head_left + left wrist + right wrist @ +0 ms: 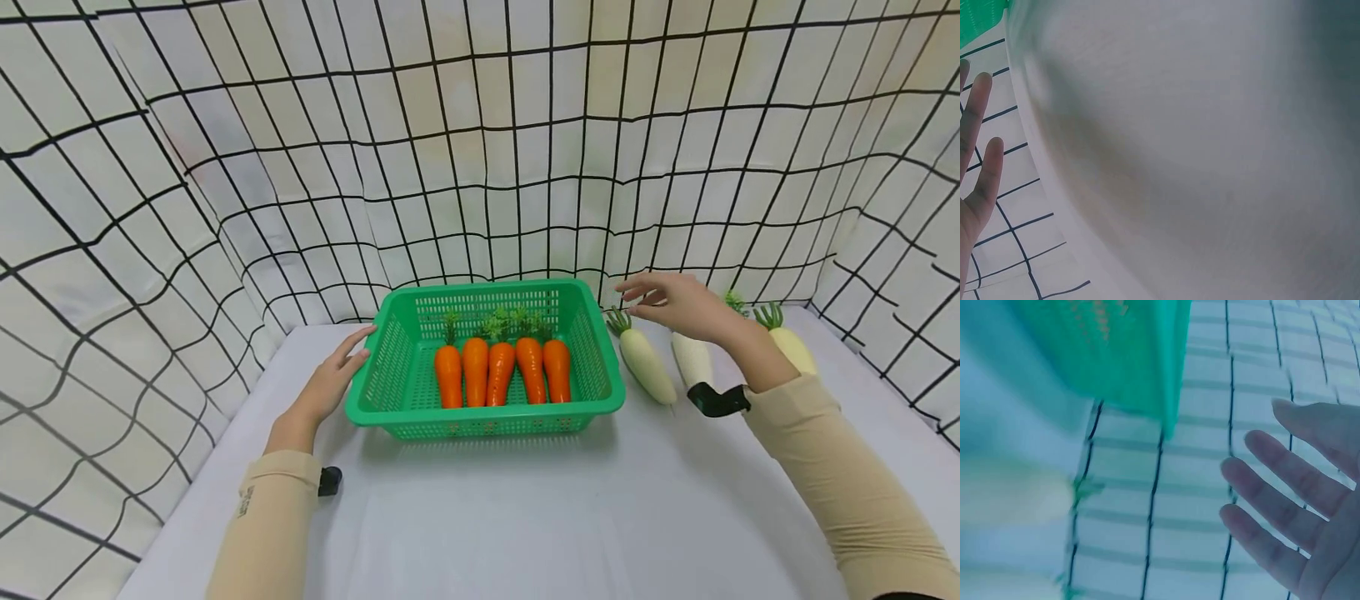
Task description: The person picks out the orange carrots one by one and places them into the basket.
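A green plastic basket (pixel 487 421) stands on the white table with several orange carrots (pixel 502 371) lying side by side in it, leafy tops toward the back. My left hand (pixel 330 385) is at the basket's left side, fingers extended by the rim; whether it touches cannot be told. Above the white radishes right of the basket hovers my right hand (pixel 678 304), fingers spread and holding nothing, as the right wrist view of the hand (pixel 1297 500) also shows. Nearest to it lies one white radish (pixel 647 367); a second white radish (pixel 692 360) is partly hidden by the wrist.
Another pale radish (pixel 793 350) lies farther right, partly behind the right forearm. A white backdrop with a black grid (pixel 480 167) rises behind and at both sides of the table (pixel 480 517). Each wrist wears a black device, such as the right one (pixel 716 400).
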### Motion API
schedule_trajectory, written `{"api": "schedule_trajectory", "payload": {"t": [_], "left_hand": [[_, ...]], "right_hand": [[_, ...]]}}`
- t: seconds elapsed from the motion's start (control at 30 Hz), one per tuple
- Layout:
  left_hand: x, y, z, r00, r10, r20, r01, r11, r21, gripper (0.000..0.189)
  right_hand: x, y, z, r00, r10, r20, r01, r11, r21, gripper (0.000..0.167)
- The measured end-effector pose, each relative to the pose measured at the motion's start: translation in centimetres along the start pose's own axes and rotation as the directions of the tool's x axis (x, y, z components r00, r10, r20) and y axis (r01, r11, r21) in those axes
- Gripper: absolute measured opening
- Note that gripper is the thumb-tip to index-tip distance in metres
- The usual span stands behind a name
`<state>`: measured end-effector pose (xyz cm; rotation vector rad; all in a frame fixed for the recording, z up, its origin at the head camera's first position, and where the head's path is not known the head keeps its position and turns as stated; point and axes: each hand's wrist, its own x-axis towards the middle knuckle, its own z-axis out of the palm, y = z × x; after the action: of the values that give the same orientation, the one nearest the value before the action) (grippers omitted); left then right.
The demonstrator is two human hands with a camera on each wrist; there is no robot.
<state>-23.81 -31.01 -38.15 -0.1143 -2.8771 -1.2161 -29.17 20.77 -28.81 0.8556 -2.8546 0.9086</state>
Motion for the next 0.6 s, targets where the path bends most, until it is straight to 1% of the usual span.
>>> {"api": "schedule_trajectory", "payload": {"t": [0.1,0.2,0.27,0.4,0.5,0.6], "left_hand": [[0.1,0.1,0.0,1.000,0.002,0.000,-0.002,1.000,0.003,0.062],[0.1,0.2,0.0,1.000,0.001,0.000,-0.001,1.000,0.007,0.062],[0.1,0.2,-0.1,1.000,0.001,0.000,-0.001,1.000,0.010,0.062],[0.1,0.2,-0.2,1.000,0.001,0.002,-0.001,1.000,0.019,0.063],[0.1,0.2,-0.2,1.000,-0.001,0.002,0.001,1.000,0.026,0.063],[0.1,0.2,-0.2,1.000,-0.004,0.004,0.004,1.000,0.023,0.063]], "right_hand": [[-1.6,1.9,-0.6,0.996,0.066,-0.060,-0.067,0.998,-0.012,0.040],[-3.0,4.2,-0.9,0.982,0.154,-0.113,-0.155,0.988,0.004,0.042],[-3.8,5.9,-1.0,0.965,0.218,-0.145,-0.218,0.976,0.016,0.043],[-5.0,9.7,-0.7,0.924,0.331,-0.191,-0.330,0.943,0.037,0.046],[-5.8,12.4,-0.4,0.893,0.411,-0.184,-0.408,0.911,0.051,0.051],[-6.6,14.3,-0.2,0.865,0.474,-0.166,-0.470,0.880,0.063,0.056]]}}
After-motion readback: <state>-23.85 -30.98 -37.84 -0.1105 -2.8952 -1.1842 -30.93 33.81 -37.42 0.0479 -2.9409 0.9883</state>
